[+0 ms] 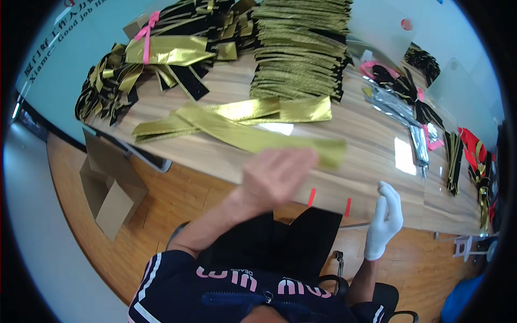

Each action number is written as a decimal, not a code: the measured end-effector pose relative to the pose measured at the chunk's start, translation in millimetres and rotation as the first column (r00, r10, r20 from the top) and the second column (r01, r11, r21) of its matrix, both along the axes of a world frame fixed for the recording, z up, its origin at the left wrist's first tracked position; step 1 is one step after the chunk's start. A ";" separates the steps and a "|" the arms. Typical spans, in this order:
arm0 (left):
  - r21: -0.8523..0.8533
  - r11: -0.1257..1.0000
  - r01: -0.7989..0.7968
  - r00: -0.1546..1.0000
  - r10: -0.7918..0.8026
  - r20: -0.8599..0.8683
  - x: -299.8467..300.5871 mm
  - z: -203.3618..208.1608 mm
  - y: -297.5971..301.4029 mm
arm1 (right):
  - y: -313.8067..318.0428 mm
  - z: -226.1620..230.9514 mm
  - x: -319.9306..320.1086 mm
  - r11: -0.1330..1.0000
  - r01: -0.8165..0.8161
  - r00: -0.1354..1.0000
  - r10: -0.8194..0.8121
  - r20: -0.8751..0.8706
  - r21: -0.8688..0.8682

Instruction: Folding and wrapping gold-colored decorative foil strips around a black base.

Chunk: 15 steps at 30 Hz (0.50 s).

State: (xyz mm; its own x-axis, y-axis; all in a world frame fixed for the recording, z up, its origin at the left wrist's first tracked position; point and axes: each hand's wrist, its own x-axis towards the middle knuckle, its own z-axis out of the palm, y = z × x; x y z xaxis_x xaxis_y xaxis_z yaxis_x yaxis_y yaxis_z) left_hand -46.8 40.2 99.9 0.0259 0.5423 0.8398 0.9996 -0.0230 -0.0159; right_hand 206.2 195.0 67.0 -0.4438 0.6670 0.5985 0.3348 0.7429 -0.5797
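My bare left hand [277, 175], blurred by motion, is closed at the near edge of a shiny gold strip [242, 133]. The strip is blurred too, and its right end sticks out past my fingers. Beneath and behind it, more gold strips [307, 110] lie crossed on the wooden table [366, 172]. My right hand [385, 220] wears a white glove and hovers by the table's front edge, to the right of two short red tape marks [348, 206]. Its fingers are slightly bent, apart from the thumb, with nothing visible in them.
A tall stack of gold-and-black strips [301, 54] stands at the back. Left of it lie loose bundles, one tied with pink ribbon [146, 40]. Silver packets [396, 107] and red-and-black bundles [474, 151] are at the right. A cardboard box [110, 188] sits on the floor.
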 end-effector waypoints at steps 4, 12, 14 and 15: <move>-0.145 0.971 0.189 0.982 -0.182 0.056 63.8 -30.2 -10.1 | -45.7 18.4 -4.8 0.627 -0.323 0.942 0.144 -0.302 -0.709; -0.082 0.988 0.132 0.967 -0.110 0.228 67.0 -57.9 -34.3 | -2.9 6.7 36.3 0.716 -0.065 0.998 0.062 -0.030 -0.695; -0.102 0.994 -0.044 0.977 0.065 0.203 40.5 -66.6 -44.7 | 15.9 4.4 59.1 0.748 -0.080 0.995 0.100 -0.007 -0.659; -0.185 0.976 -0.112 0.951 0.159 0.264 30.4 -72.2 -53.1 | 24.2 7.5 67.9 0.729 -0.055 0.986 0.146 0.077 -0.682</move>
State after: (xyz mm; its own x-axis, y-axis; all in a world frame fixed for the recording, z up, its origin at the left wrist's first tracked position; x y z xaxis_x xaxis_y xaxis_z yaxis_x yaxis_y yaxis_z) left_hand -16.5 -12.9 27.7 -0.2768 0.6569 0.7013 0.9582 0.1341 0.2527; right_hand 274.1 219.2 74.5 -0.5675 0.8216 -0.0539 0.3795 0.2029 -0.9026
